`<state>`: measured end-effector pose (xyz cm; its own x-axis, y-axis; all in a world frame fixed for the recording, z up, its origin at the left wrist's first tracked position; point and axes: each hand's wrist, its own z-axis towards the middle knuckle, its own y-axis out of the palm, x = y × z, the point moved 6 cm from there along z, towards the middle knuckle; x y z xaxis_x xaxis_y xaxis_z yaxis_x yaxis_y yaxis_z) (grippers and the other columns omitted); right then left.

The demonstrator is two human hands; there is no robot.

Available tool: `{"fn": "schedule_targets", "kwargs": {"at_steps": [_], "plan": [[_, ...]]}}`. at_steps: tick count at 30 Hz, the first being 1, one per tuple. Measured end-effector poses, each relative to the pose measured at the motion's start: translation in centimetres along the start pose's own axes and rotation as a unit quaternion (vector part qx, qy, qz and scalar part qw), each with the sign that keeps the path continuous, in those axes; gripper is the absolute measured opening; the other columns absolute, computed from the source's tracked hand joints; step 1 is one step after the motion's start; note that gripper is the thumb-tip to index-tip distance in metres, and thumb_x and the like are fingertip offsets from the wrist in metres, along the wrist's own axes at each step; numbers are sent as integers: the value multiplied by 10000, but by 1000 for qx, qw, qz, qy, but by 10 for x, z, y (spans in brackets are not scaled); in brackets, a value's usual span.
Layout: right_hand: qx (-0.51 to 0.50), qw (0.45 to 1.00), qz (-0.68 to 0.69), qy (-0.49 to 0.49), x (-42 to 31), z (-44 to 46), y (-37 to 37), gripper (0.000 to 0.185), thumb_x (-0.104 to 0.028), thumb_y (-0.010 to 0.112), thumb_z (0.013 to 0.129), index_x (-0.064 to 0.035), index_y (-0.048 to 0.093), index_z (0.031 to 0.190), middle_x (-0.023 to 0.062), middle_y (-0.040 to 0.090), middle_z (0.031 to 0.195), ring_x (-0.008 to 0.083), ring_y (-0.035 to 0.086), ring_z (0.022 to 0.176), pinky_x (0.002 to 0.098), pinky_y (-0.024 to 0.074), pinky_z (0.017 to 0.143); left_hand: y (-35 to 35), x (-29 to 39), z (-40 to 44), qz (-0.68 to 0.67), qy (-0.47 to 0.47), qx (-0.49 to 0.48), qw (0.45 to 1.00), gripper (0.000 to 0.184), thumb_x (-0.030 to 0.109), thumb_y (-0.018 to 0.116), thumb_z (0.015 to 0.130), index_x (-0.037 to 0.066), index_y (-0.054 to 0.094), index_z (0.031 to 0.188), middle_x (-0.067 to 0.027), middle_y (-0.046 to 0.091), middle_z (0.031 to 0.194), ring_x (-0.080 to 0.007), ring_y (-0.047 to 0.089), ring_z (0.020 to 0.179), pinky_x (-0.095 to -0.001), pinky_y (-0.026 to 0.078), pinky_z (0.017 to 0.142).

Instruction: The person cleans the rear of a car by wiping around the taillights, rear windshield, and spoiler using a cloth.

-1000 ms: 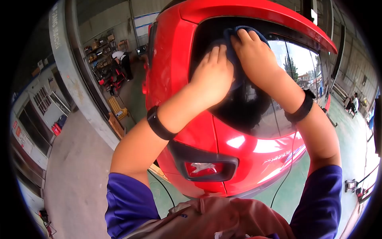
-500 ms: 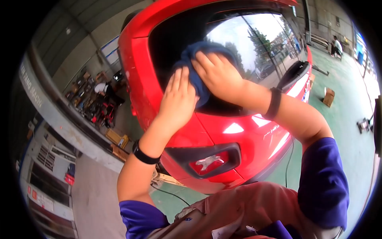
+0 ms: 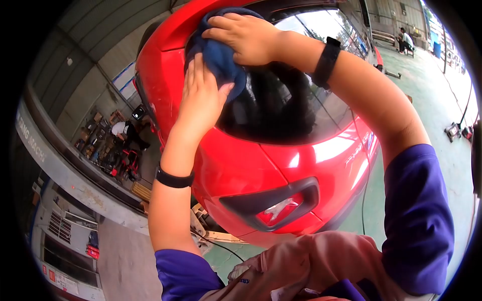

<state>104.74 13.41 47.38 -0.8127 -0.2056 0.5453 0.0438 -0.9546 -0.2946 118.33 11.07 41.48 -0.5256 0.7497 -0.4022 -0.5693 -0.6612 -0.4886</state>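
A dark blue cloth [image 3: 221,62] is bunched against the upper left part of the rear window [image 3: 286,108] of a red car [image 3: 241,165]. My right hand [image 3: 246,40] grips the top of the cloth and presses it to the glass, fingers slightly bent. Lower and to the left, my left hand [image 3: 201,95] holds the cloth's left edge, its fingers stretched along it and its thumb against the fabric. Part of the cloth is hidden under both hands. Below the window, the tailgate has a black-framed recess with a silver emblem [image 3: 278,210].
A grey lift post [image 3: 75,175] stands close on the left. Behind it, a person [image 3: 128,133] bends near piled parts. Another person [image 3: 404,40] sits at the far right. A black cable [image 3: 221,246] lies on the green floor, and a jack [image 3: 453,131] stands at right.
Both hands and the cloth have moved up and left across the glass, to the window's upper left corner. The camera view has shifted too, and the wiper is now behind my right arm.
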Motion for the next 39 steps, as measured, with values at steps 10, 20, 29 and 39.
{"fn": "schedule_targets", "kwargs": {"at_steps": [10,20,29,39], "plan": [[-97,992,32,-70,-67,37,37,691,-109,694,653,-110,513,1319,150,446,1404,330,456,1295,407,413,1067,-5,-6,-101,-34,-119,-37,992,582,191,645,900,-162,416,1303,-375,377,1420,-515,388,1316,-488,342,1110],[-292,928,199,-114,-150,-61,24,691,-88,745,693,-53,536,1351,129,419,1492,314,484,1311,406,405,1098,-8,69,-179,-192,-217,-20,957,531,119,619,869,-99,450,1323,-305,403,1443,-469,394,1343,-466,358,1115],[-226,890,395,29,-154,-187,-52,626,17,691,672,-68,563,1279,192,485,1403,382,470,1297,437,403,1079,7,183,-218,-150,-272,33,950,472,109,614,811,-42,561,1255,-260,482,1404,-456,472,1275,-506,356,1094],[-197,682,266,652,-192,-558,-146,404,51,500,744,-67,636,1106,212,670,1026,420,624,1006,439,504,882,130,422,-234,-435,-160,-340,818,318,63,678,783,16,640,1095,-165,664,1059,-365,632,1012,-459,505,878]]}}
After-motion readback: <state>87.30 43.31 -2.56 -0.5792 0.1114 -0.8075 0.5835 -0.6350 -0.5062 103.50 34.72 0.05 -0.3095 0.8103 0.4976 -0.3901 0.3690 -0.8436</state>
